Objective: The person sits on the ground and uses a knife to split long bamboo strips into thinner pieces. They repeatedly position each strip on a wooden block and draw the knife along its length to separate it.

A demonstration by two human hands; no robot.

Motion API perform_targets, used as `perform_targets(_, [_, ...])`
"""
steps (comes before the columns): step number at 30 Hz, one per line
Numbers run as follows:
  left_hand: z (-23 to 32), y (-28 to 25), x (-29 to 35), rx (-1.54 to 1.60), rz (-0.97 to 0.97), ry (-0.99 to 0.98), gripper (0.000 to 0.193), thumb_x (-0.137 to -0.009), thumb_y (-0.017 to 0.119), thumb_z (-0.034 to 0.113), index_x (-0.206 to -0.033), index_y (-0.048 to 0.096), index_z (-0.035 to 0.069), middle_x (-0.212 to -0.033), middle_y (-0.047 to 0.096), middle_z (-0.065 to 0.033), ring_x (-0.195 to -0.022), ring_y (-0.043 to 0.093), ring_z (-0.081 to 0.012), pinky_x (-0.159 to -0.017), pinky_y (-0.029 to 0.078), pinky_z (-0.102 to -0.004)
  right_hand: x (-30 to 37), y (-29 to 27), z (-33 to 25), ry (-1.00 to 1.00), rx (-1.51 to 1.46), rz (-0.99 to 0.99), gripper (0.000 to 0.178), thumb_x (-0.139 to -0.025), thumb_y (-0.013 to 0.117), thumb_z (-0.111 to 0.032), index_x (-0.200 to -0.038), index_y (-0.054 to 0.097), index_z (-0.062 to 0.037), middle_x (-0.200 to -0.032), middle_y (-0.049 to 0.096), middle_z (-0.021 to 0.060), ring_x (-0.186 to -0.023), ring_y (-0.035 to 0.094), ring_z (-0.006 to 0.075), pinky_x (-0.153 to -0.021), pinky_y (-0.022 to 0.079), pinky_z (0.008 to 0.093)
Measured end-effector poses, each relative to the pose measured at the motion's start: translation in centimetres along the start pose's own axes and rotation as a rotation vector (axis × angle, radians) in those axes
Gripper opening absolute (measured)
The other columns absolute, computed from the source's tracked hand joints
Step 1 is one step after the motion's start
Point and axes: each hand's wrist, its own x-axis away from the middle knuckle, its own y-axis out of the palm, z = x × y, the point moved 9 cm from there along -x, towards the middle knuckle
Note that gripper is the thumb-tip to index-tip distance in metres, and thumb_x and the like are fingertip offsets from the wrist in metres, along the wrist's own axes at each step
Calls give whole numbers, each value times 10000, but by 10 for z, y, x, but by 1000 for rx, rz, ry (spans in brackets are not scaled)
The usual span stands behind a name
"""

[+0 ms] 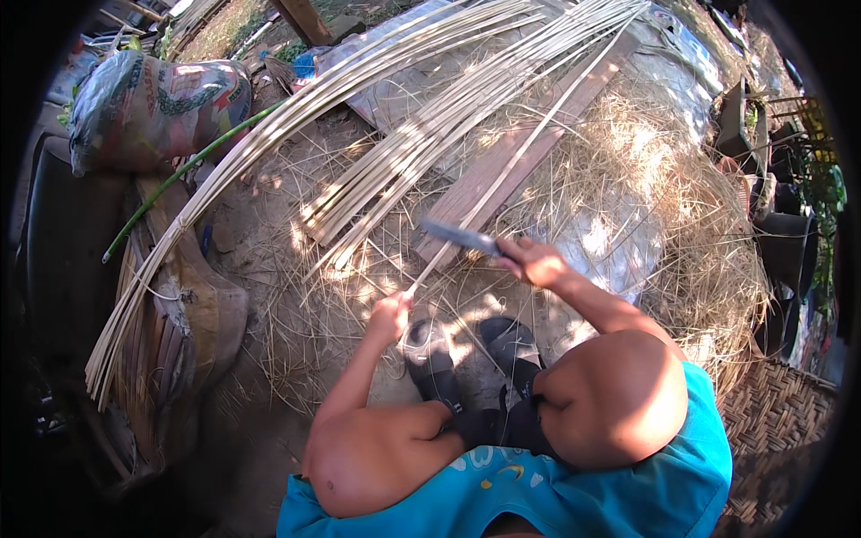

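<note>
My left hand (pixel 390 317) is closed round the near end of a long, pale bamboo strip (pixel 512 164). The strip runs away from me, up along a brown wooden plank (pixel 529 161) on the ground. In my right hand (pixel 535 262) is the handle of a knife (pixel 461 237), its grey blade pointing left and lying across the strip close to the plank's near end. The blade is slightly blurred, and I cannot tell whether it touches the strip. Just left of the plank lies a spread of similar bamboo strips (pixel 421 134).
A tied bundle of long strips (pixel 235 161) and a green stick (pixel 170 182) lean at the left, by a stuffed sack (pixel 161 108). Thin shavings (pixel 664 206) heap up at the right. Beside my right knee is a woven mat (pixel 771 421). My feet rest between strip and mat.
</note>
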Motion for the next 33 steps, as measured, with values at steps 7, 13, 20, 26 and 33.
perform_targets(7, [4, -37, -9, 21, 67, -30, 333, -1038, 504, 330, -1041, 670, 41, -899, 700, -219, -890, 686, -400, -794, 517, -461, -29, -27, 33, 100, -154, 276, 388, -1067, 464, -430, -1271, 572, -118, -825, 697, 241, -811, 698, 446, -774, 555, 542])
perform_targets(13, [-32, -48, 13, -156, 80, -13, 275, -1020, 524, 270, -1007, 632, 17, -808, 664, -243, -812, 662, -450, -715, 500, -508, 31, -113, 252, 653, -209, 710, 365, -1055, 496, -404, -1116, 607, -62, -782, 691, 252, -727, 686, 464, -635, 531, 580])
perform_targets(20, [22, -20, -8, -326, 187, 230, 239, -1018, 538, 282, -1060, 567, 49, -769, 683, -255, -750, 685, -462, -669, 544, -568, 3, 3, -18, -76, -111, 192, 394, -1056, 473, -471, -1347, 536, -212, -947, 668, 182, -831, 706, 375, -746, 584, 492])
perform_targets(26, [13, -26, -9, -466, 185, 150, 332, -1061, 455, 333, -1002, 593, 37, -794, 682, -248, -780, 684, -454, -693, 538, -554, 4, -98, 221, 598, -32, 690, 367, -1055, 494, -437, -1174, 564, -97, -780, 685, 224, -683, 675, 443, -642, 538, 543])
perform_targets(33, [-23, 2, -14, 37, 15, -9, 369, -1054, 476, 344, -991, 648, 23, -966, 678, -270, -923, 659, -461, -798, 506, -508, -8, -39, 23, 148, -282, 270, 388, -1050, 499, -454, -1274, 564, -144, -869, 695, 237, -834, 694, 426, -757, 547, 535])
